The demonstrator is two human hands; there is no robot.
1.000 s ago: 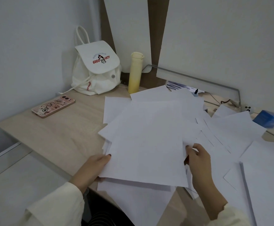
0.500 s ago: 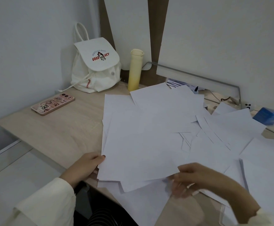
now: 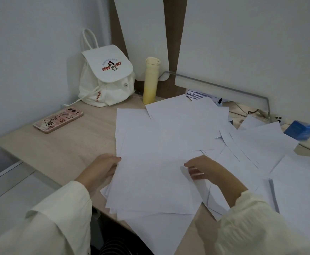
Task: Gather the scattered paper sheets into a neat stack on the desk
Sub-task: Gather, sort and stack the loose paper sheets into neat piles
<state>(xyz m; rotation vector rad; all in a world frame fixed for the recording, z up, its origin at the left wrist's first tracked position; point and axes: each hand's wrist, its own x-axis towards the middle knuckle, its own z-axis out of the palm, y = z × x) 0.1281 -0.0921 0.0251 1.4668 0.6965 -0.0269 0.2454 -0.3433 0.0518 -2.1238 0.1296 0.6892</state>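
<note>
Several white paper sheets (image 3: 183, 122) lie overlapping across the light wooden desk (image 3: 67, 150). A loose pile of sheets (image 3: 154, 181) sits at the front, with one sheet (image 3: 159, 230) hanging over the desk's front edge. My left hand (image 3: 102, 168) holds the pile's left edge, thumb on top and fingers hidden beneath. My right hand (image 3: 205, 168) is at the pile's right edge, fingers curled onto the top sheets and slightly blurred. More sheets (image 3: 261, 142) fan out to the right.
A white backpack (image 3: 106, 80) and a yellow bottle (image 3: 151, 80) stand at the back by the wall. A pink phone (image 3: 58, 119) lies on the left. At far right are a blue box (image 3: 301, 129), a socket (image 3: 277, 118) and a thicker paper block (image 3: 301, 199).
The sheets I held tilted up have been laid flat on the front pile. My right hand moved from the pile's lower right corner up to its right edge. My left hand stayed at the left edge.
</note>
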